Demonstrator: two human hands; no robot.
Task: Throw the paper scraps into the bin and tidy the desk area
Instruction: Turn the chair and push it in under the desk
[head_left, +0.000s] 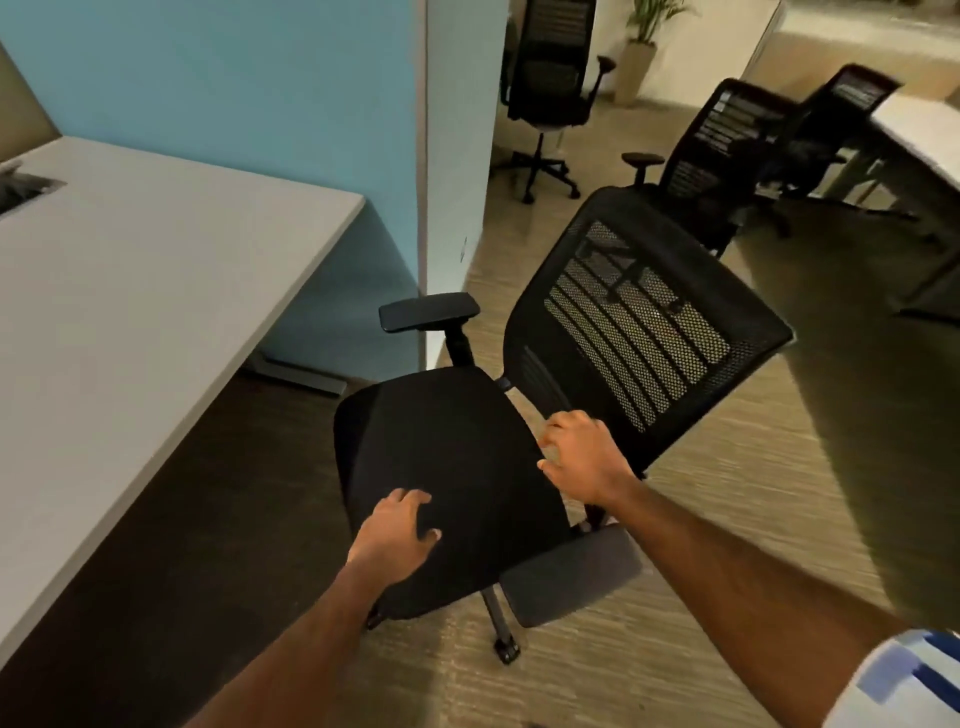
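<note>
A black office chair (457, 447) with a mesh back (644, 322) stands on the carpet to the right of the grey desk (135, 291). My left hand (397, 530) lies flat on the front of the seat, fingers spread. My right hand (584, 454) curls its fingers over the seat's rear edge, just below the mesh back. The near armrest (571, 571) sits between my forearms; the far armrest (428, 310) points toward the desk. No paper scraps or bin are in view.
A blue partition (260, 93) and white panel (457, 156) stand behind the desk. Three more black office chairs (550, 93) (727, 150) (831, 119) stand farther back, with a white table (924, 135) at right and a potted plant (641, 47) beyond.
</note>
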